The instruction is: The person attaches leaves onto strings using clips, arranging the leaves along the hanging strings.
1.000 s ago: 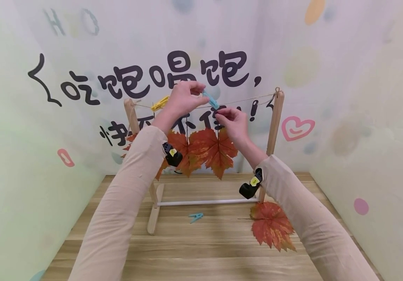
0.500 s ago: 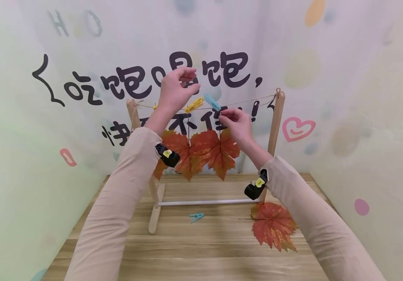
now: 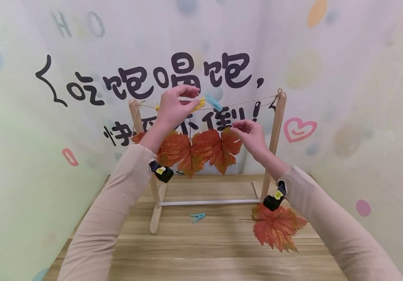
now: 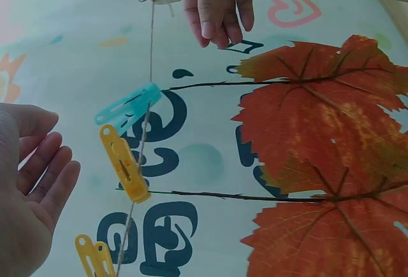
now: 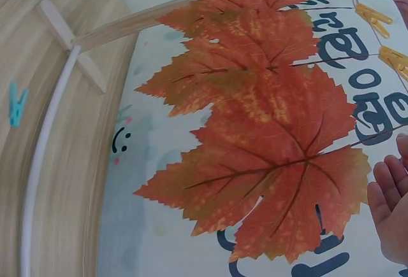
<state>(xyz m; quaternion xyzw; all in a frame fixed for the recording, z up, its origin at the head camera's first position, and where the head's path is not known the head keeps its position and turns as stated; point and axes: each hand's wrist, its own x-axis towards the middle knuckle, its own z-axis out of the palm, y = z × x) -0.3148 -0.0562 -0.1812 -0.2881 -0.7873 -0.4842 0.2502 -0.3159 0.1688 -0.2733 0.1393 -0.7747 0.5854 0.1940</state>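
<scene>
My left hand [image 3: 175, 105] hovers behind the string, its fingers loosely bent and holding nothing. In the left wrist view it sits apart from a blue clothespin [image 4: 127, 106] and a yellow clothespin [image 4: 124, 165], both clipped on the string [image 4: 152, 48]. From the blue clothespin an orange-red artificial maple leaf [image 3: 223, 150] hangs by its dark stem; the yellow one holds another leaf [image 4: 331, 239]. My right hand [image 3: 252, 138] is right of the blue clothespin's leaf, fingers relaxed, with nothing in them. A second yellow clothespin [image 5: 375, 17] is farther left along the string, partly hidden by my left hand in the head view.
The string runs between two wooden posts [image 3: 275, 140], joined low down by a white rod [image 3: 208, 202]. On the wooden table [image 3: 187, 253] lie another blue clothespin [image 3: 198, 217] and a loose maple leaf [image 3: 277, 228]. A printed backdrop stands close behind.
My left hand let go of the blue clothespin, which stays on the string, and drew left. My right hand released the leaf's stem and moved right and down.
</scene>
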